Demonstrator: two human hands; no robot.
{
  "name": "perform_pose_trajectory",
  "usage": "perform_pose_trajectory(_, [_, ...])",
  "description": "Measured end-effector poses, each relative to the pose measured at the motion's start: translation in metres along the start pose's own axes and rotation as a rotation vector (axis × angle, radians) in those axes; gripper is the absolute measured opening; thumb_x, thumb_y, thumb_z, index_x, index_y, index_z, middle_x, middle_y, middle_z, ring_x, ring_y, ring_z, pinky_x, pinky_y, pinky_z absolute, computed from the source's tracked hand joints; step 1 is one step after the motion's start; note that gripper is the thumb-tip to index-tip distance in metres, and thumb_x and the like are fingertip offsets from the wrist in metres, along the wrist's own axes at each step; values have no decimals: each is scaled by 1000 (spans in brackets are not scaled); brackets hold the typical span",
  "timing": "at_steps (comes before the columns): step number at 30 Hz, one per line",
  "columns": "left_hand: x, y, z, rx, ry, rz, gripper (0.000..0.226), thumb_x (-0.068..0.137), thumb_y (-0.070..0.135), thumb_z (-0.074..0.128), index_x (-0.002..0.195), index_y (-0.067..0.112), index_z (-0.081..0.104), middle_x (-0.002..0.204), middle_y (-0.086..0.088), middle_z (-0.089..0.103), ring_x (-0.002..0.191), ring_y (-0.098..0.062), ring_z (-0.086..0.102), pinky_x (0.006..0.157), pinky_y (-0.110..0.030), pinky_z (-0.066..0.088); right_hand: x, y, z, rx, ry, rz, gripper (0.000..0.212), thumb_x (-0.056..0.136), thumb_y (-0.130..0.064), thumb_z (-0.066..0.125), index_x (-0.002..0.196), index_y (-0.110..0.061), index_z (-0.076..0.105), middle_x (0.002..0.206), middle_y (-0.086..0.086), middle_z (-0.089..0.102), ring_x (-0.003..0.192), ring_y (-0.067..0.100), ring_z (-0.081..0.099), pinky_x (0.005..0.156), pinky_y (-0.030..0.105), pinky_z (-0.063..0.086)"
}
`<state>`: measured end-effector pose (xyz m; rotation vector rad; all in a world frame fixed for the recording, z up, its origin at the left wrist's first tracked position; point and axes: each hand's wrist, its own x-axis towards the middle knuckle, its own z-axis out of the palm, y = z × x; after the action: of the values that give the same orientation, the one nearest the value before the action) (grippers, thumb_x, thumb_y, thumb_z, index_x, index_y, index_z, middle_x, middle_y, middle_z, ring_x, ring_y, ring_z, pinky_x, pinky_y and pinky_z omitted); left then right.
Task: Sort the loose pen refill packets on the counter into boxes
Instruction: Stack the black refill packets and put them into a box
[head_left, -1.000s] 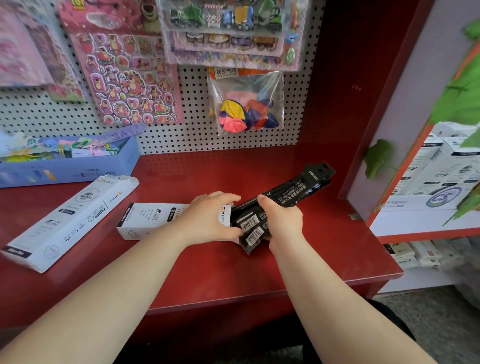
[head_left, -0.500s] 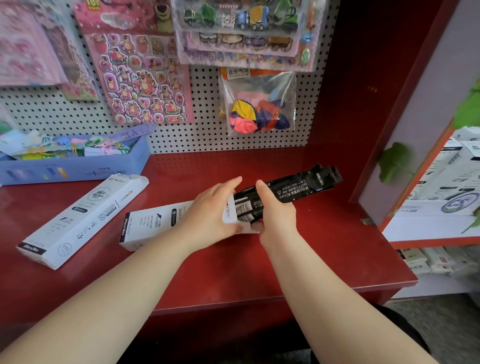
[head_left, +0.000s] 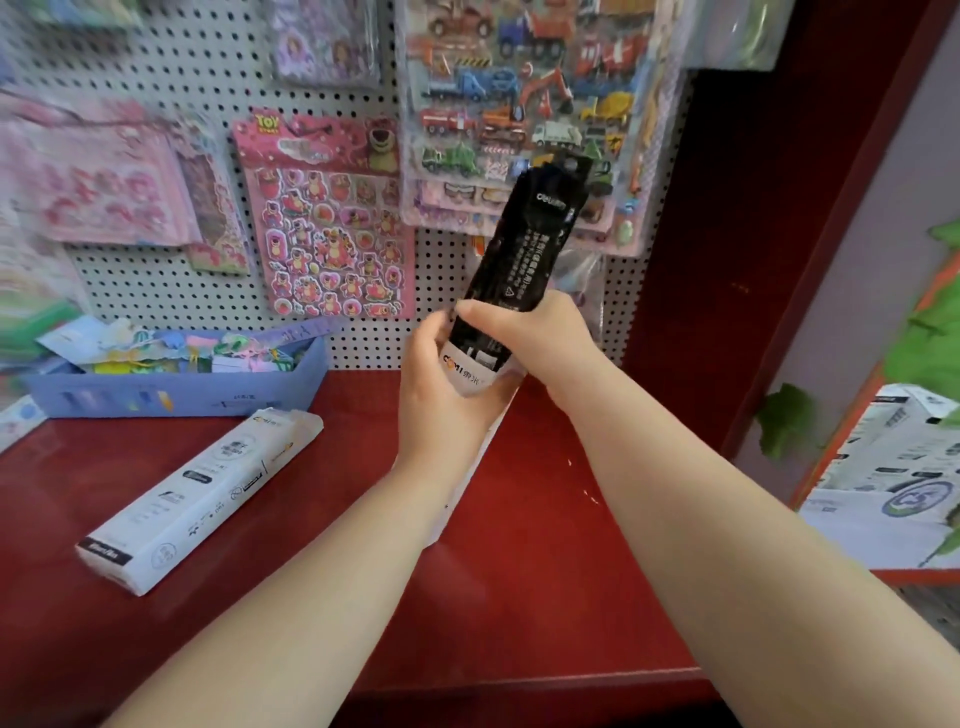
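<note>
My left hand (head_left: 441, 395) grips a long white box (head_left: 470, 384), which is lifted off the red counter (head_left: 519, 597) and tilted steeply upward. Its lower part runs down behind my left wrist. A bundle of black pen refill packets (head_left: 524, 249) sticks out of the box's open top end, pointing up and to the right. My right hand (head_left: 524, 332) is closed around the packets just above the box mouth. A second white box (head_left: 202, 488) lies flat and shut on the counter to the left, away from both hands.
A blue tray (head_left: 176, 389) full of small colourful items stands at the back left against the white pegboard (head_left: 156, 291). Sticker sheets (head_left: 332, 228) hang on the pegboard. A red side panel (head_left: 753, 234) closes the right; white cartons (head_left: 893, 478) sit beyond it.
The white box has come up off the counter and swung from lying flat to nearly upright. The black packets rose with it, their lower ends inside the box. The view tilted upward.
</note>
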<state>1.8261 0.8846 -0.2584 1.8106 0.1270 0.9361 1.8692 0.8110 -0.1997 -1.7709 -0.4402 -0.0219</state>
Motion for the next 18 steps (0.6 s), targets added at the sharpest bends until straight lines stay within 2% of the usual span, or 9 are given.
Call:
perform_pose_trajectory(2, [1, -3, -3, -2, 20, -20, 81, 66, 18, 78, 134, 11, 34, 130, 2, 46, 121, -8, 43, 81, 10, 27, -1, -2, 5, -56, -22, -38, 15, 73, -26, 73, 78, -18, 61, 87, 5, 67, 91, 23, 66, 88, 41, 53])
perform_pose_trajectory(4, [1, -7, -8, 26, -51, -34, 90, 67, 19, 77, 139, 14, 24, 140, -4, 40, 129, -13, 39, 91, -4, 30, -2, -2, 6, -66, -46, -50, 14, 76, -27, 71, 79, -20, 60, 88, 2, 65, 90, 19, 64, 86, 36, 52])
perform_pose_trajectory(5, [-2, -10, -12, 53, -112, -54, 92, 68, 18, 76, 141, 17, 19, 140, -1, 38, 129, -11, 37, 93, -6, 29, -3, -4, 4, -75, -77, -48, 15, 77, -29, 69, 83, -20, 60, 90, 0, 63, 89, 16, 62, 83, 30, 51])
perform_pose_trajectory(6, [-4, -12, -16, 76, -168, -82, 91, 70, 15, 74, 142, 19, 18, 134, 5, 39, 123, -6, 38, 87, -1, 29, -3, -5, 1, -83, -134, -44, 16, 78, -31, 67, 88, -20, 60, 91, -3, 63, 89, 13, 60, 78, 24, 49])
perform_pose_trajectory(8, [-10, -20, -23, 94, -216, -114, 82, 72, 10, 72, 138, 20, 26, 116, 11, 40, 108, -2, 40, 66, 8, 31, -4, -10, -8, -72, -304, -25, 13, 83, -34, 60, 92, -25, 56, 90, -10, 60, 85, 4, 58, 70, 14, 47])
perform_pose_trajectory(10, [-12, -26, -29, 90, -202, -134, 74, 71, 10, 72, 134, 18, 34, 113, 11, 44, 104, -4, 43, 62, 3, 34, -4, -13, -16, -27, -383, 8, 14, 87, -34, 54, 98, -29, 49, 93, -12, 58, 81, 3, 56, 66, 13, 49])
perform_pose_trajectory(13, [-13, -31, -33, 76, -182, -124, 71, 69, 9, 74, 130, 16, 39, 110, 11, 48, 103, -4, 46, 66, 5, 32, 1, -14, -23, 44, -213, -11, 23, 86, -30, 57, 105, -23, 47, 98, -3, 57, 62, 7, 54, 54, 17, 47])
perform_pose_trajectory(15, [-15, -31, -34, 71, -168, -118, 70, 69, 8, 74, 129, 15, 39, 108, 12, 47, 103, -3, 45, 67, 11, 30, 2, -16, -22, 49, -128, -71, 9, 85, -25, 60, 91, -25, 52, 87, -4, 58, 52, 3, 53, 47, 14, 40])
perform_pose_trajectory(18, [-17, -32, -34, 58, -146, -115, 72, 68, 9, 75, 130, 15, 39, 113, 10, 48, 107, -6, 47, 78, -4, 35, 2, -18, -18, 29, -113, -140, 10, 84, -18, 62, 83, -23, 54, 76, -9, 56, 42, -7, 51, 42, 7, 38])
